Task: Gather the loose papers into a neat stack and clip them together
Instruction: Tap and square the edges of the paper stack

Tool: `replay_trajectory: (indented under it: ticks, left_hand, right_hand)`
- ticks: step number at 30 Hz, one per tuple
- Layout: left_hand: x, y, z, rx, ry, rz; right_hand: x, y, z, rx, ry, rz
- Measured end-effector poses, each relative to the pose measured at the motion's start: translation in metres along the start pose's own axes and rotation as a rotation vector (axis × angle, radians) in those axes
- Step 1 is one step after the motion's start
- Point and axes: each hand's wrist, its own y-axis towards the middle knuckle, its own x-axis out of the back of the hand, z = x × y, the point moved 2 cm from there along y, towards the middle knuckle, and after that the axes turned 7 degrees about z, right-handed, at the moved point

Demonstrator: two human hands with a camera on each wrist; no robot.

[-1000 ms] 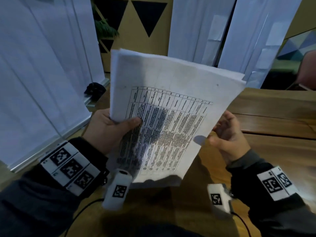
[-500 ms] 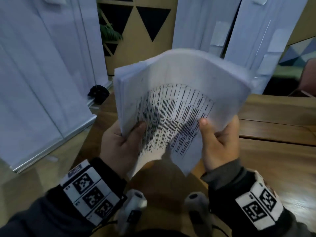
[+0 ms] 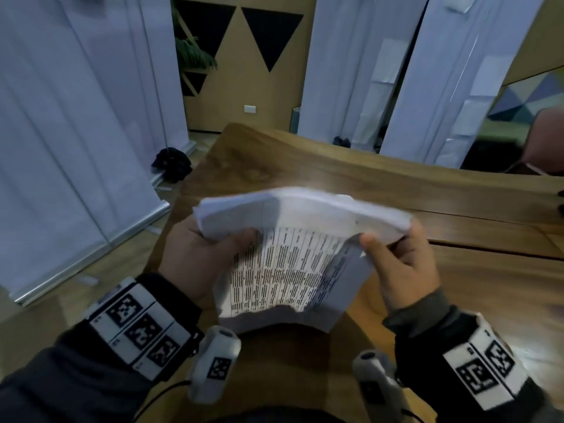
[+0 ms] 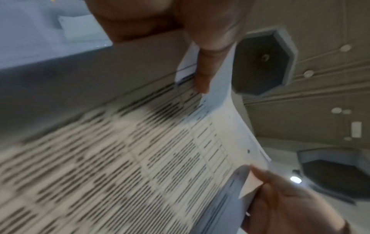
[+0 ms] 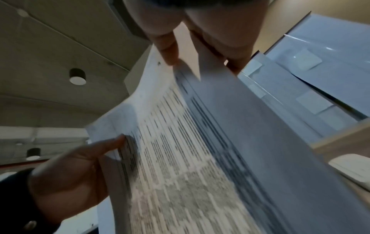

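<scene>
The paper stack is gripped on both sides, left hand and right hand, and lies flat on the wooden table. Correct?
Not quite. Left hand and right hand do grip the paper stack, but the head view shows it bowed and held above the wooden table, not flat on it.

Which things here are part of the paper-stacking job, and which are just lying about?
Part of the job:
- stack of papers, bowed, held above the table
- left hand, gripping its left edge
- right hand, gripping its right edge
No clip is visible.

Just lying about:
- wooden table
- dark bundle on the floor
- white roll-up banners
- potted plant
</scene>
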Motion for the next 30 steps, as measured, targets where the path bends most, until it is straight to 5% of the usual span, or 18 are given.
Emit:
replay_trajectory:
  ticks: [3,9,14,30]
  left_hand:
    - [0.004,0.005,0.014,0.115,0.030,0.023]
    - [-0.002,0.006,-0.015,-0.070,-0.237,-0.135]
    - [-0.006,0.016,-0.024,-0.006,-0.272,-0.214]
    - [-0.004,0.025,-0.015,0.013,-0.209,-0.165]
  right_hand:
    - [-0.004,-0.001,-0.004,-0.049,0.028,-0.013]
    - [-0.012,0.011,0.010,-0.037,0.057,-0.143]
    - [-0.015,0.023,0.014,-0.057,0.068,-0.258]
    - [-0.016,0.037,0.010,-0.104,0.030,-0.356]
